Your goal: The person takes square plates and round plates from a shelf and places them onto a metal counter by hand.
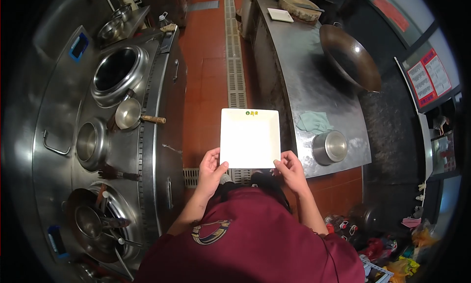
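we've got a square white plate [250,139], left hand [211,172] gripping its near left corner, right hand [291,171] gripping the near right, plate spanning between them, steel pot [329,147] and green cloth [314,122] on the bench [297,67] ahead-right of our right hand

I see the left hand [211,171] and right hand [291,172] holding a square white plate [250,139] by its near corners — thumbs on the rim. On the right, the steel table [298,69] carries a metal pot [331,148], a pale green cloth [314,122] just beyond it and, farther off, a big wok [349,57]. On my left — a steel stove [128,153] with a wooden-handled ladle [128,114].
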Demonstrator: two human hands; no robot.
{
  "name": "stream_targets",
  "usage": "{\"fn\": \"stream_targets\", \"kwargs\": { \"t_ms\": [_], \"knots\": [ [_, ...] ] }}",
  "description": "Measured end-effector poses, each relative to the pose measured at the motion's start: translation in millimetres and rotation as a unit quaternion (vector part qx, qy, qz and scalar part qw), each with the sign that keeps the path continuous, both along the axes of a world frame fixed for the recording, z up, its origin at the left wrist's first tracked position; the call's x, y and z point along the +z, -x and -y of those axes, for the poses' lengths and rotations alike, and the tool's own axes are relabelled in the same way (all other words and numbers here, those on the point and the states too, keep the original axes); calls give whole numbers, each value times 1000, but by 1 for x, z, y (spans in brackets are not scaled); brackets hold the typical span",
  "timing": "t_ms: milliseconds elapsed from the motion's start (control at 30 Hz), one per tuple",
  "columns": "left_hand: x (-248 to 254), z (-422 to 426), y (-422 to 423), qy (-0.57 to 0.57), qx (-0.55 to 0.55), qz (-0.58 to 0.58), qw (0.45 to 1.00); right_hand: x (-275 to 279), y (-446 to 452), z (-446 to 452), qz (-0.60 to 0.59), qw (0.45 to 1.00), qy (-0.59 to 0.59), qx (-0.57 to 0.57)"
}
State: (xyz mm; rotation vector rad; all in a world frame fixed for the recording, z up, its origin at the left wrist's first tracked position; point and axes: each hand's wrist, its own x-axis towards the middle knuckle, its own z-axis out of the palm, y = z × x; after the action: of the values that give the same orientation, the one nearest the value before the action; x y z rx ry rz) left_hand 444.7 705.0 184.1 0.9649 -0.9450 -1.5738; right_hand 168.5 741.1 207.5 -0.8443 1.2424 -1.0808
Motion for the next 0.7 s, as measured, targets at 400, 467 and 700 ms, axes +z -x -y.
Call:
{"fn": "stream_targets", "kwargs": {
  "t_ms": [400,467,700],
  "knots": [
    [-13,42,-25,-20,54,14,998,-13,-23,78,-12,999,5,46],
    [-13,57,-26,-18,67,25,997,-17,-24,100,-12,998,4,61],
    [-7,139,-13,-27,88,63,994,-29,-13,196,5,997,34,76]
  ]
}}
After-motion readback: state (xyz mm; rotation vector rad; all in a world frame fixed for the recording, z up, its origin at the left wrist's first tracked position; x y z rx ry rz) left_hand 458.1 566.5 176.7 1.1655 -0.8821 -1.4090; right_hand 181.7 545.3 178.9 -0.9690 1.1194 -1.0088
